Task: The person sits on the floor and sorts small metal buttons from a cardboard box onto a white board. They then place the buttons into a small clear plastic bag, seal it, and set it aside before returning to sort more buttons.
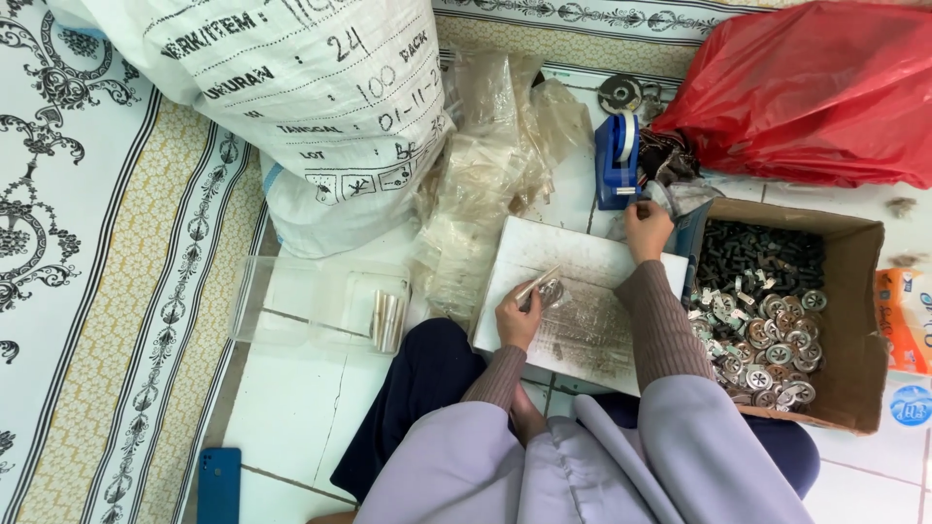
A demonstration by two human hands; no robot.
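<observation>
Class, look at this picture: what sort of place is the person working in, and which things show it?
Probably a home floor used for piecework packing: a tiled floor with a patterned mat, a cardboard box of metal parts, and a heap of small clear bags.

floor (301,408): white tile | cardboard box (854,320) | red bag (815,87) | white sack (320,107) | phone (218,483)

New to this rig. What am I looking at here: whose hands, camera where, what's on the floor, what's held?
One picture, from a camera worn on a person's head, looking down at their own bare hands. They sit on a tiled floor. The left hand holds a small clear bag of metal pieces over a white board. The right hand reaches to a blue tape dispenser. A cardboard box of round metal parts is at right, with a red plastic bag behind it. A white sack and clear bags lie ahead.
</observation>
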